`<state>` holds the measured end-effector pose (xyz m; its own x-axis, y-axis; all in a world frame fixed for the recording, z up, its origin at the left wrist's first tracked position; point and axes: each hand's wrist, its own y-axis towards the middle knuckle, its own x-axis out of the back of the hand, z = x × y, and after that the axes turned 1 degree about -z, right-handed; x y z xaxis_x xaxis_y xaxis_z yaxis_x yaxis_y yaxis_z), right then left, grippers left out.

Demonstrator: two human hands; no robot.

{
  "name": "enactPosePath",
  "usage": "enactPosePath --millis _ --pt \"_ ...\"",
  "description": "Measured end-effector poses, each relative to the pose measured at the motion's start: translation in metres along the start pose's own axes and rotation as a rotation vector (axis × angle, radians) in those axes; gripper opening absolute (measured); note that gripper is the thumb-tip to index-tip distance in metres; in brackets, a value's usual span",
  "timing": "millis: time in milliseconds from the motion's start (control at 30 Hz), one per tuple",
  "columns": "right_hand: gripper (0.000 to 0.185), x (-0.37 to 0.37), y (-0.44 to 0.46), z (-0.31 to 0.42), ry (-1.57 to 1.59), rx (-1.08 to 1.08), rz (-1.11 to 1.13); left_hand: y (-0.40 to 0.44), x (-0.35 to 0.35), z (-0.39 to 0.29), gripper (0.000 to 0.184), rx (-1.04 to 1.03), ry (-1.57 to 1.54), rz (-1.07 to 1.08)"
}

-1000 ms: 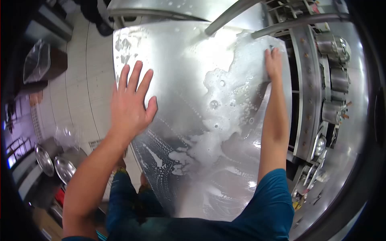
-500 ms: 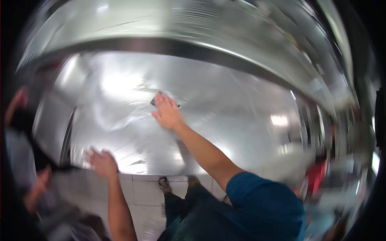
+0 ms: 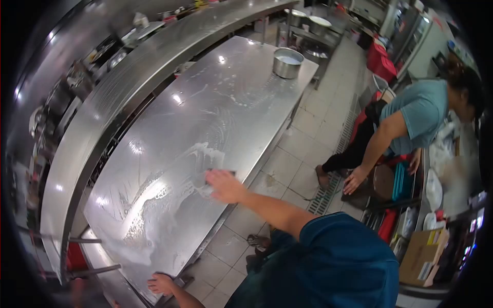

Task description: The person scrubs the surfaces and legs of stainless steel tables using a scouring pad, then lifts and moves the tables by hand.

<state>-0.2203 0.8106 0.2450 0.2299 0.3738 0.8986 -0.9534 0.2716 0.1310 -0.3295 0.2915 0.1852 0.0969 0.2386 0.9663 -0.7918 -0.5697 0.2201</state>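
One open right hand (image 3: 227, 188) lies palm down over a dark pad (image 3: 232, 173) on the foamy steel table (image 3: 169, 123), likely to spread pressure; the left hand (image 3: 162, 284), well apart, rests open at the table's near end, perhaps for balance. A pot (image 3: 286, 69) stands at its far end.

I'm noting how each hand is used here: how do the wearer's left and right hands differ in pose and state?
The right hand is over a dark pad, while the left hand shows nothing in it. The right hand is in over the tabletop, beside suds; the left hand is at its edge, near a corner. Both are bare, with their backs up.
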Motion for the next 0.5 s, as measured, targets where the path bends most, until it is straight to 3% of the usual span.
enactPosePath --millis 67,167,267,333,400,467,500 --pt "0.066 0.026 -0.014 -0.059 0.032 -0.18 -0.08 -0.008 0.019 -0.002 0.064 0.124 -0.184 0.071" --pt "0.067 0.051 -0.015 -0.159 -0.189 -0.495 -0.376 -0.003 0.01 -0.001 0.063 0.126 -0.153 0.093" --pt "0.069 0.06 -0.003 -0.172 -0.223 -0.632 -0.429 -0.009 0.01 -0.013 0.06 0.12 -0.108 0.03" --pt "0.071 0.056 -0.004 -0.143 -0.114 -0.505 -0.248 -0.006 0.01 -0.011 0.058 0.109 -0.02 -0.019" --pt "0.071 0.048 -0.021 -0.112 -0.049 -0.221 -0.083 -0.01 0.013 -0.025 0.054 -0.089 0.185 0.089" --pt "0.069 0.048 -0.027 -0.134 -0.012 -0.129 -0.107 -0.01 -0.034 -0.031 0.051 -0.567 0.34 -0.233" --pt "0.068 0.041 -0.035 -0.145 0.026 -0.032 -0.126 -0.026 -0.018 -0.05 0.05 -0.489 -0.026 0.009"
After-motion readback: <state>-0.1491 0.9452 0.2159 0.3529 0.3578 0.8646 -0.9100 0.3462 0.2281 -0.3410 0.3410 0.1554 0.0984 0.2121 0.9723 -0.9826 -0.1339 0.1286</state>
